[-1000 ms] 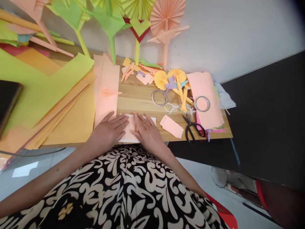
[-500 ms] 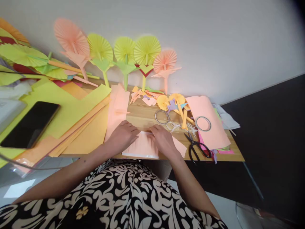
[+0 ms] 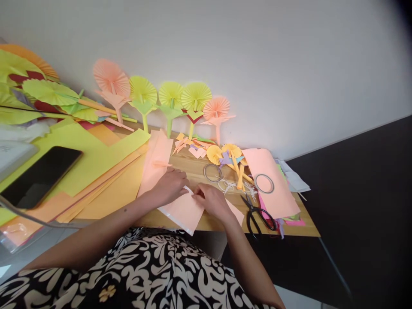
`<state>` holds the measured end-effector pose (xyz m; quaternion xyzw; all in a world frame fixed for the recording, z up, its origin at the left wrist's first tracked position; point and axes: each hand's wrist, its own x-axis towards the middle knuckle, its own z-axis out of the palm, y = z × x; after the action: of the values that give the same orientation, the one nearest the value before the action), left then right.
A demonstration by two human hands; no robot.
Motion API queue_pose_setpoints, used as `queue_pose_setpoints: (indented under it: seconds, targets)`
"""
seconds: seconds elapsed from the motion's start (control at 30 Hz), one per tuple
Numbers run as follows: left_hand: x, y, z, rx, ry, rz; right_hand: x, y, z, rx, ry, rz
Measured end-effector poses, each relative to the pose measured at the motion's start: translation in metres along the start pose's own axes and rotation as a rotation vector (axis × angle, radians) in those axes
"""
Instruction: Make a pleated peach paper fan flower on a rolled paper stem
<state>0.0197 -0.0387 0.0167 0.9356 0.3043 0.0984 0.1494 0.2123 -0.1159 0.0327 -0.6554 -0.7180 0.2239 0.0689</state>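
A sheet of peach paper (image 3: pixel 184 209) lies slanted at the table's front edge, a whitish strip along its near edge and another pale strip at its far edge. My left hand (image 3: pixel 170 185) is closed on its far left edge, the fingers curled down. With thumb and fingertips together, my right hand (image 3: pixel 211 200) pinches the far edge a little to the right. Another peach piece (image 3: pixel 234 211) shows partly from under my right wrist. Left of my left hand, a long peach sheet (image 3: pixel 156 148) carries a small folded peach piece (image 3: pixel 161 164).
Black-handled scissors (image 3: pixel 257 214) lie right of my hands. Beyond are a tape-like ring (image 3: pixel 213 173), white string (image 3: pixel 227 186) and a second ring (image 3: pixel 264 183) on peach sheets. Pleated paper fans (image 3: pixel 196 96) lean on the wall. A phone (image 3: pixel 41 176) rests on yellow paper (image 3: pixel 96 154) at left.
The peach sheet has turned, its near right corner swinging toward me. My hands remain at its far edge, the right now pinching more tightly. The whole view has tilted upward.
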Motion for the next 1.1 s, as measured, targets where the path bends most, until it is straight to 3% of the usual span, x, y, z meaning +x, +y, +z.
queue_pose_setpoints:
  seconds: [0.1,0.4,0.7,1.1]
  targets:
    - [0.004,-0.001,-0.003,-0.079,0.007,-0.04,0.003,-0.001,-0.001,0.101,0.022,0.057]
    - [0.009,-0.004,-0.011,-0.302,0.069,-0.17,0.013,0.003,-0.003,0.379,0.11,0.034]
    - [-0.003,-0.023,-0.025,-0.578,0.111,-0.274,0.002,0.016,-0.021,0.669,0.161,0.1]
    - [-0.014,-0.03,-0.013,-0.882,0.213,-0.41,0.003,0.032,-0.019,0.674,0.221,0.121]
